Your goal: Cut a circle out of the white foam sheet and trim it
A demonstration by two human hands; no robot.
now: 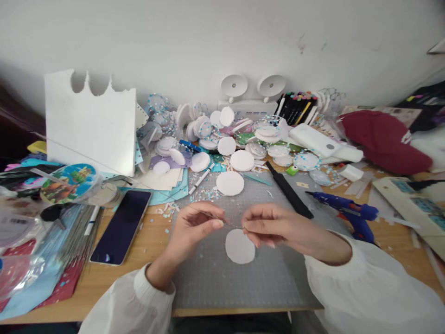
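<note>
My left hand (pixel 193 227) is closed in a pinch on a thin wire (pixel 206 213), which runs back over its fingers. My right hand (pixel 278 226) faces it, thumb and fingertips pinched together at the wire's other part. Only a small gap separates the two hands. Just below them a white foam disc (pixel 239 248) lies flat on the grey cutting mat (pixel 215 287). Beyond the hands rest another white disc (pixel 230 183) and, farther back, a similar disc (pixel 242 160).
A blue glue gun (pixel 347 206) and a black bar-shaped tool (pixel 290 190) lie to the right. On the left are a phone (pixel 121 227), a bundle of wires (pixel 83 241) and a lidded tub (pixel 74 183). Piled discs (pixel 205 127) and a two-headed lamp (pixel 248 106) stand along the wall.
</note>
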